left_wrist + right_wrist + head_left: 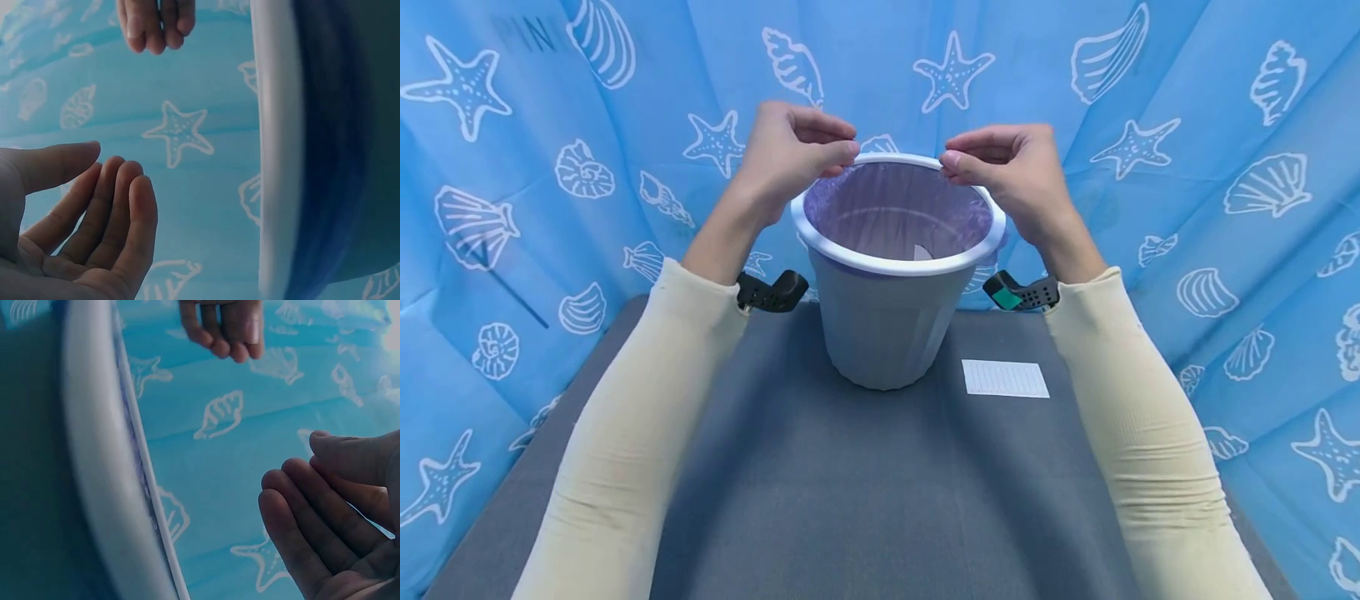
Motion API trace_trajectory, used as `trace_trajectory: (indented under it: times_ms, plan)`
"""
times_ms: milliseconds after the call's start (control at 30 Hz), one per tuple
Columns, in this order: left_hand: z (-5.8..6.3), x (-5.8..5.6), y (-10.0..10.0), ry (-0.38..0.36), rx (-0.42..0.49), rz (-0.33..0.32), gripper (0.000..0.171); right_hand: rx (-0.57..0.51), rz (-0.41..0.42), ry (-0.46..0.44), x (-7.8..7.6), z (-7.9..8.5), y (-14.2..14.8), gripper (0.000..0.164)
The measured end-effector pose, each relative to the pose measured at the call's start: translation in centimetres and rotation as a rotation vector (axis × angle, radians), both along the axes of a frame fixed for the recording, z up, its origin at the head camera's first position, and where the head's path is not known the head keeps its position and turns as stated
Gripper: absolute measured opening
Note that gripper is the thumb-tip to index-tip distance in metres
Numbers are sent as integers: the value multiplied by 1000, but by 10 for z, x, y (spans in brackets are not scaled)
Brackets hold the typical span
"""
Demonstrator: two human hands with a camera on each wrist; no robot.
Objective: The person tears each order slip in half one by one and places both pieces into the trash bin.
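A grey-white waste bin (pixel 887 321) with a thick pale rim stands upright, lined with a thin purple bag (pixel 887 204). Inside it shows a small white piece (pixel 922 252). My left hand (pixel 805 150) is raised over the left of the rim, fingers loosely bent and thumb close to the index finger. Mirroring it, my right hand (pixel 1011 167) hovers over the right side in the same pose. Both wrist views show nothing between the fingers of the left hand (pixel 94 225) or the right hand (pixel 331 531); each appears apart from the rim.
On the dark grey table (pixel 865 492), a white lined card (pixel 1005 378) lies to the right of the bin. A blue curtain (pixel 880 75) printed with shells and starfish surrounds the back and sides. Black wrist mounts (pixel 772 292) project from both cream sleeves toward the bin.
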State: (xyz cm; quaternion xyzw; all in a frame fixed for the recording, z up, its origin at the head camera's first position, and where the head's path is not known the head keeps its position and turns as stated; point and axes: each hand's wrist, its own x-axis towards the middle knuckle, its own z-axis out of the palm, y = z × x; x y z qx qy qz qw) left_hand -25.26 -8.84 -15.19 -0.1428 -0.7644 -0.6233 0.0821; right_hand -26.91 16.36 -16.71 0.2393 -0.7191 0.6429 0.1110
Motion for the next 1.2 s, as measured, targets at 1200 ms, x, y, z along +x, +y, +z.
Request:
trace_trajectory:
  times_ms: [1200]
  plan:
    - [-128,112,-19,166,36,-41,21,-58,-2,81,110,-123,19,23]
